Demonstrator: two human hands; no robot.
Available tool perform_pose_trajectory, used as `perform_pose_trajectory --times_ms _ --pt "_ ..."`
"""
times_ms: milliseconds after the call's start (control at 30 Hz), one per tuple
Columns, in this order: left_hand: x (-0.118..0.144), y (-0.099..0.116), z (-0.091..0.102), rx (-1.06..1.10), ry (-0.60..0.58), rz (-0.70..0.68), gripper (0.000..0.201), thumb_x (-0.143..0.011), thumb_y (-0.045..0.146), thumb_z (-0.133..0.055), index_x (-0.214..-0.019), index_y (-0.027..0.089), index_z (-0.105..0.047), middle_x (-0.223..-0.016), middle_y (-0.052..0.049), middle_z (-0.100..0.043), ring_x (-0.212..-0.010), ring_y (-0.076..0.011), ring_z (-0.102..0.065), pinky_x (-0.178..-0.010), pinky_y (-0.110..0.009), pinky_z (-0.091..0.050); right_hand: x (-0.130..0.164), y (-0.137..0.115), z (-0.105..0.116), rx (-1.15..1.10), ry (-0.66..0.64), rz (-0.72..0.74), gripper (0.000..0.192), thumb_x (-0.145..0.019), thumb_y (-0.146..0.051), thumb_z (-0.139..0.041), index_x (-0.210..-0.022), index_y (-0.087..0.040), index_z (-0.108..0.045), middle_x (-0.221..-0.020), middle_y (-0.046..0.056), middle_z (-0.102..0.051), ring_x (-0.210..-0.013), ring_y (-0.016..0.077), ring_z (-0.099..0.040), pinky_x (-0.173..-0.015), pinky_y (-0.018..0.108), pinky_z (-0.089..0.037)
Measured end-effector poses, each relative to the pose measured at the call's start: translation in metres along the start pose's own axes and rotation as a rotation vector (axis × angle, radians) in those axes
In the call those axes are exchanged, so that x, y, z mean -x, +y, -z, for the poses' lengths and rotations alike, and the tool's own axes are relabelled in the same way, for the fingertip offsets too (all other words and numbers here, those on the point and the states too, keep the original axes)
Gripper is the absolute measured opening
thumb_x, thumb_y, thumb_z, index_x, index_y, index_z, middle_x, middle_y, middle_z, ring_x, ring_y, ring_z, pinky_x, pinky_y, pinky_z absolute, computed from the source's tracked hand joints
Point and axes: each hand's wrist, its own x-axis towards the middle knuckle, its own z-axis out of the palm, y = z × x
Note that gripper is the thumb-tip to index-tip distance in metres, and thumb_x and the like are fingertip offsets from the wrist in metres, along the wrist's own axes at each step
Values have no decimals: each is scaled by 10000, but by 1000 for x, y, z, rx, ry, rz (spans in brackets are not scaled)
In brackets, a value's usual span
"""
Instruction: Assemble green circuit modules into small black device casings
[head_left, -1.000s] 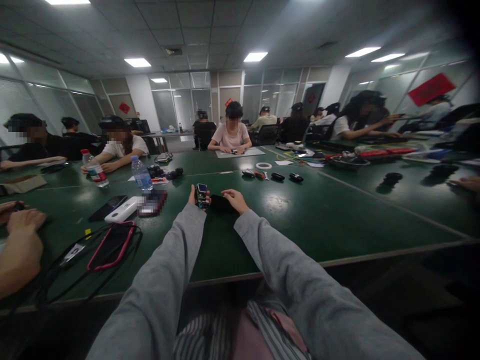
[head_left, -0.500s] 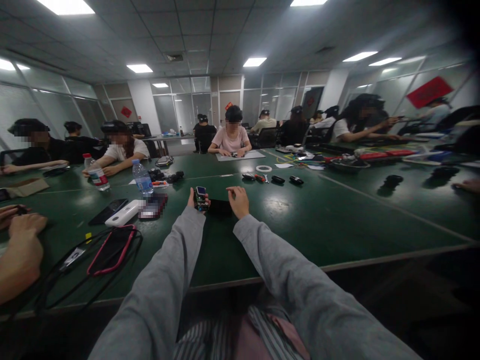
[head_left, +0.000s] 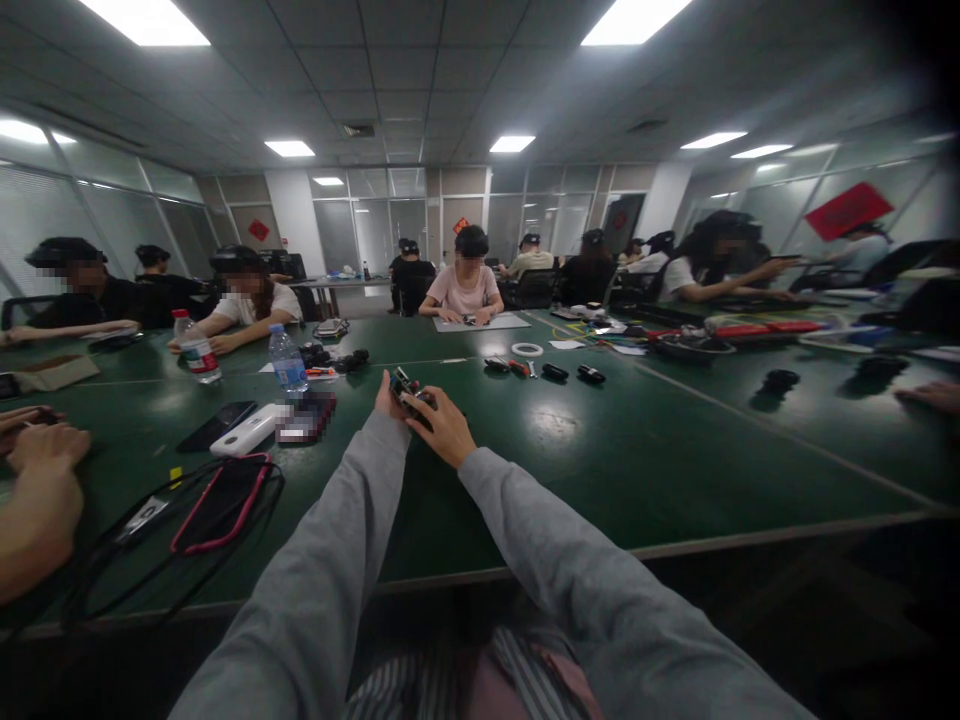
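My left hand (head_left: 388, 400) is closed around a small circuit board (head_left: 403, 383) above the green table. The board is tilted, and its small screen, facing me a moment ago, is hard to make out now. My right hand (head_left: 442, 425) has its thumb and fingers closed on the board's near right side, covering part of it. Whether the right fingers pinch a single part of the board is too small to tell.
Left of my hands lie a white device (head_left: 249, 430), a dark phone (head_left: 217, 426), a pink-rimmed case (head_left: 223, 503) with black cables, and two bottles, one a water bottle (head_left: 288, 360). Beyond sit a tape roll (head_left: 527, 350) and several small tools. People sit around the green table (head_left: 600, 460).
My right hand has moved left from beside the board onto it. The board has turned in my left hand, so its screen no longer faces me. The view has tipped up slightly.
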Motion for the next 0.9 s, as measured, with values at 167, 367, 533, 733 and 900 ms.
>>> perform_pose_trajectory --times_ms 167,367,533,733,900 --pt "12 1 -16 72 -29 -21 583 -925 564 -243 -1015 127 -618 -596 -64 -597 -539 -174 -594 -567 -311 -512 1 17 -5 -93 39 -131 540 -860 -388 -553 -1370 -283 -412 -1198 98 -449 -1110 236 -499 -911 382 -489" --pt "5 -2 -9 2 -36 -39 505 -904 558 -350 -1136 166 -567 -664 -51 -595 -559 -173 -600 -525 -287 -473 -1 26 -9 -238 166 -258 490 -814 -352 -605 -1271 -236 -475 -1168 88 -489 -1098 215 -522 -992 388 -437" --pt "1 -7 -7 -25 -64 -47 482 -880 556 -423 -1162 187 -551 -706 -43 -584 -586 -168 -616 -554 -278 -490 -4 26 -11 -354 221 -268 460 -770 -268 -608 -1202 -179 -481 -1151 105 -521 -1104 212 -508 -1016 378 -401" --pt "9 -6 -16 -44 -127 -31 452 -875 537 -451 -1225 254 -485 -842 -28 -606 -619 -143 -623 -532 -245 -485 -9 34 -13 -492 278 -440 536 -711 -362 -674 -1151 -171 -436 -1101 87 -553 -1034 210 -537 -963 385 -423" --pt "10 -7 -17 -131 -195 -4 501 -852 522 -514 -1290 282 -466 -990 -49 -621 -752 -160 -645 -711 -300 -508 -11 51 -6 -574 327 -577 560 -638 -453 -727 -1058 -202 -453 -978 35 -584 -877 183 -574 -823 350 -482"
